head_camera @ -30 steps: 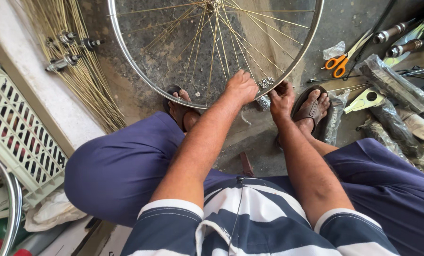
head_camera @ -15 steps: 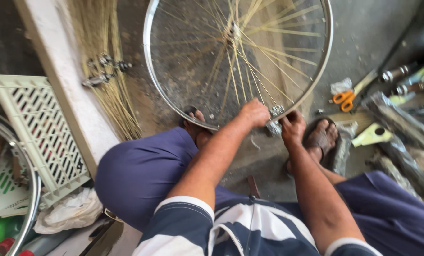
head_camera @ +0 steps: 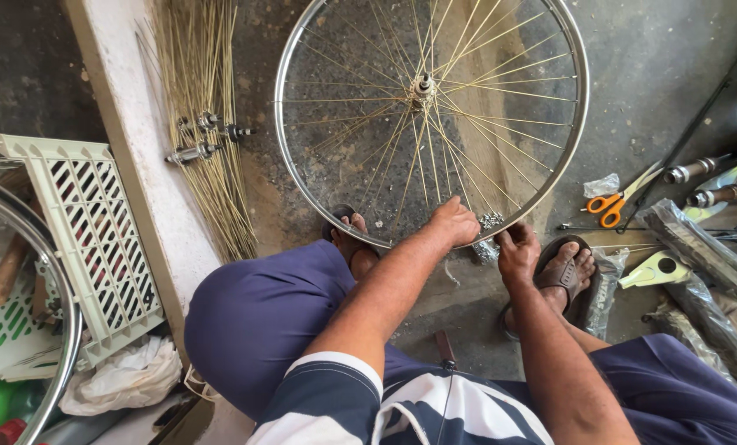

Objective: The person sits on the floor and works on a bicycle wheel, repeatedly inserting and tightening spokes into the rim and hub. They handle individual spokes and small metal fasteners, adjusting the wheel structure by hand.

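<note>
Shiny silver spoked bicycle wheel rim (head_camera: pixel 580 148) stands on the rough concrete floor (head_camera: pixel 673 74) between the sandalled feet. Left hand (head_camera: pixel 455 222) fingers curl closed over its bottom edge; right hand (head_camera: pixel 518 251) pinches a small metal part there. Orange-handled scissors (head_camera: pixel 609 206) lie beside crinkly clear plastic packets (head_camera: pixel 603 185).

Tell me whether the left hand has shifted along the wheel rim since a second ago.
No. The left hand still grips the bottom of the bicycle wheel rim, just left of the sandalled right foot, as before; only the head camera has tilted.
</note>
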